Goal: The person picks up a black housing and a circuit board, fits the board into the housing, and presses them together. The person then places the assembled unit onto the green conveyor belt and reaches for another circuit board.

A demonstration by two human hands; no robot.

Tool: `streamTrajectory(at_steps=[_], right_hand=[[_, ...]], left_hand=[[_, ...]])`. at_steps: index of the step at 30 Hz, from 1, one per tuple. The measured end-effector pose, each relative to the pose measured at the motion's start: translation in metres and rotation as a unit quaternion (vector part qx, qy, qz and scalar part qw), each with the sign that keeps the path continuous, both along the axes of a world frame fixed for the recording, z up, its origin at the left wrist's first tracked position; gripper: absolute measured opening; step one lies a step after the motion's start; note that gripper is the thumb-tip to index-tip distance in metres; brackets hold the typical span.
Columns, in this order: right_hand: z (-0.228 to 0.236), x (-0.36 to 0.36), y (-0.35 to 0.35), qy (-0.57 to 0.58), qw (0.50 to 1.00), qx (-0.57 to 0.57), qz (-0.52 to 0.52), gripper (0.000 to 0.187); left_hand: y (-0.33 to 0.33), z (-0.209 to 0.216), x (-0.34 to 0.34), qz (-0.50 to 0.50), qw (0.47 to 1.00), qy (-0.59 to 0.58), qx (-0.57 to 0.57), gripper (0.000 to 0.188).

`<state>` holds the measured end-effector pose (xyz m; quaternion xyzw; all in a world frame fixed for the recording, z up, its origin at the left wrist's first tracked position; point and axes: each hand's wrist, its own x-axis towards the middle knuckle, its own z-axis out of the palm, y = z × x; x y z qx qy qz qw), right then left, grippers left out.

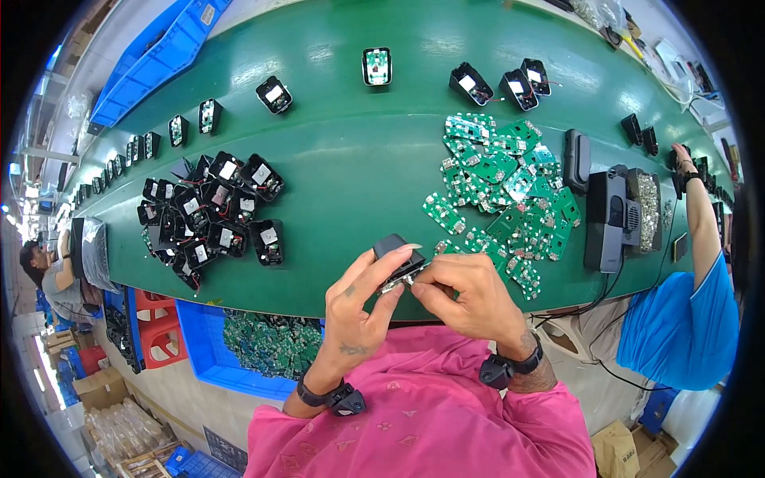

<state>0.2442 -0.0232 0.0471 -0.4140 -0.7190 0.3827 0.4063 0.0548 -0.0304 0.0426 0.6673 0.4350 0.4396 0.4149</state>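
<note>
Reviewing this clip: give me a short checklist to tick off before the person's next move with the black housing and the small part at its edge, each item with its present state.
1. Black housing gripped by the left hand: ok, thumb and fingers pinch it above the belt edge.
2. Right hand on the small metal-looking part: ok, fingertips meet it at the housing's lower edge.
3. Part seated in the housing: cannot tell, fingers hide the joint.
4. Green circuit boards within reach: ok, heaped right of the hands.
5. Pile of black housings at hand: ok, lying left of the hands.
6. Neighbour's arm apart from the hands: ok, far right.
</note>
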Motion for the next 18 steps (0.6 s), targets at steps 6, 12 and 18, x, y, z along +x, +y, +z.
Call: streamTrajectory(at_steps=[6, 12, 18], right_hand=[[0.000, -0.002, -0.001, -0.030, 0.999, -0.016, -0.013, 0.007], [-0.004, -0.008, -0.004, -0.089, 0.995, 0.042, -0.035, 0.007], [-0.004, -0.006, -0.002, -0.040, 0.998, 0.019, -0.034, 0.007]], left_hand=[[-0.004, 0.005, 0.007, 0.029, 0.985, 0.141, 0.090, 0.047], [-0.005, 0.006, 0.009, 0.040, 0.987, 0.154, 0.024, 0.051], [-0.006, 0.000, 0.001, -0.010, 0.980, -0.078, -0.184, 0.050]])
